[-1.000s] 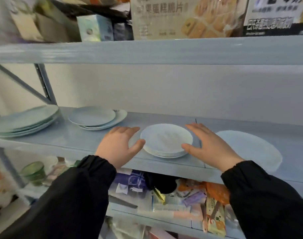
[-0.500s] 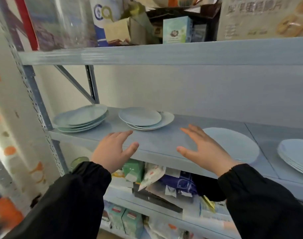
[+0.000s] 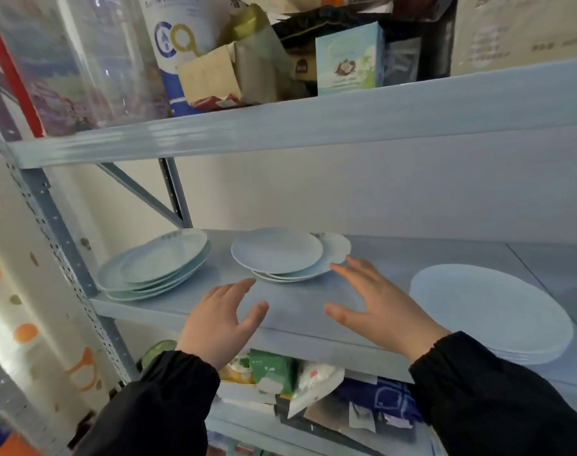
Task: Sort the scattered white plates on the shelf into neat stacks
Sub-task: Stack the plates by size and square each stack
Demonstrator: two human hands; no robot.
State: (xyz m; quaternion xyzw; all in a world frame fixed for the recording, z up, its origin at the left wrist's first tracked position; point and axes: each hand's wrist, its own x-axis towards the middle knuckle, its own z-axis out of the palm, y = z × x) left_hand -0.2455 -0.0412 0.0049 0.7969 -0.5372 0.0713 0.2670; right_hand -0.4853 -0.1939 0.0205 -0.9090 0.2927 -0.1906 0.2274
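Note:
A loose pile of small white plates (image 3: 277, 255) sits on the grey shelf (image 3: 300, 304), its plates offset from one another. My left hand (image 3: 223, 319) hovers open just in front of it. My right hand (image 3: 375, 304) is open too, fingertips close to the pile's right rim, holding nothing. Further left lies an untidy pile of larger pale plates (image 3: 158, 263). At the right stands a neat stack of large white plates (image 3: 491, 311).
The upper shelf (image 3: 313, 120) hangs low over the plates and carries boxes and bags. A perforated steel post (image 3: 47, 205) and a diagonal brace (image 3: 139, 192) bound the left side. Packets crowd the shelf below (image 3: 280, 373).
The view swung left, away from the small stack that sat between my hands. Both hands, still open, moved left and forward towards the offset pile of small plates.

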